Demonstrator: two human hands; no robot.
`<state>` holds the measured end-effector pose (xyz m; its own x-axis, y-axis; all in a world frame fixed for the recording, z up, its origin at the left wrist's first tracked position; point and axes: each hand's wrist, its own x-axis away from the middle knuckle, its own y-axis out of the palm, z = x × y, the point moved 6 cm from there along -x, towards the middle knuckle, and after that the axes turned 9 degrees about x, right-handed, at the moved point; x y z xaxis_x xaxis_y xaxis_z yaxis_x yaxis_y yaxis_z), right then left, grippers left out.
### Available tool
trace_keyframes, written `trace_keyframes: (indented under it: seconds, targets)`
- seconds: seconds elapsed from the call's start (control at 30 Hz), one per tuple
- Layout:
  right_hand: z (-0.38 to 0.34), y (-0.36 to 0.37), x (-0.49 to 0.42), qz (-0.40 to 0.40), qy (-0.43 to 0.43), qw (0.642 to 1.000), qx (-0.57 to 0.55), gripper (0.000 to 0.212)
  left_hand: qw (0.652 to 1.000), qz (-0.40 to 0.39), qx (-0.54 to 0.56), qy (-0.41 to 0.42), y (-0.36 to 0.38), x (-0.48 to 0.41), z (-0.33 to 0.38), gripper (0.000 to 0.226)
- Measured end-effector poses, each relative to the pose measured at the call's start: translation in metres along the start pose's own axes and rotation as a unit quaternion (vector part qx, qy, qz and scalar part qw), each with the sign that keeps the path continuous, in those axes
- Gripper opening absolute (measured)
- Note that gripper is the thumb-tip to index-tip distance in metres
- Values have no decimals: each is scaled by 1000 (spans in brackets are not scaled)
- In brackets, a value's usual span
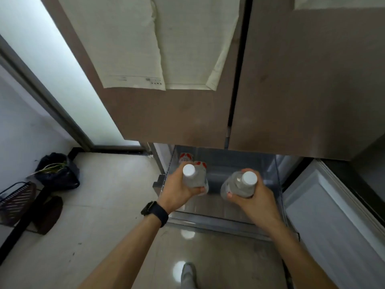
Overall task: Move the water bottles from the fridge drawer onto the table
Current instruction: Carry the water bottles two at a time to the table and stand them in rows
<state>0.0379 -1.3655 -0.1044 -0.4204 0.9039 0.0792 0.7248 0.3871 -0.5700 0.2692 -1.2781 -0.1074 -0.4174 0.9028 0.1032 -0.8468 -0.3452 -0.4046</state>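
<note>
Two bare forearms reach forward from the bottom edge, and between them a grey shoe (188, 274) stands on the glossy pale tiled floor (108, 205). A black wristwatch (155, 212) sits on the left wrist.

The left hand (177, 190) is curled round a clear plastic water bottle with a white cap (194, 177), thumb across the near side of its body. The right hand (256, 199) grips a second clear white-capped water bottle (239, 185) the same way, fingertips wrapped round its left side. Both bottles stand roughly upright, caps towards the camera, above the pulled-out grey fridge drawer (208, 223); whether their bases touch the drawer floor or hang clear of it I cannot tell from this angle.

At the drawer's back left corner, just beyond the left-hand bottle, red-and-white labels (186, 157) show, probably on more bottles, though they are too blurred to be sure.

Above the drawer the brown-grey fridge doors (166, 113) are closed, with creased white paper sheets (133, 49) stuck to the left one. On the floor at left, well apart from the fridge, lie a black plastic bag with green stalks poking out (58, 172) and a dark wire rack (16, 199), beside a frosted glass door (62, 69).
</note>
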Motion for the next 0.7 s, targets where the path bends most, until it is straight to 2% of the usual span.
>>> trace_keyframes:
  seconds: [0.2, 0.37, 0.53, 0.7]
  targets:
    - [-88, 27, 20, -56, -101, 993, -11, 70, 989, 146, 10, 19, -101, 78, 18, 68]
    - [-161, 99, 67, -151, -180, 972, 2, 77, 969, 248, -9, 3, -179, 184, 0, 66]
    - [-222, 180, 166, -218, -271, 937, 30, 70, 938, 345, -18, -38, -243, 333, -40, 64]
    - [-257, 258, 301, -293, -322, 900, 32, 67, 903, 420, -32, -87, -282, 507, -83, 67]
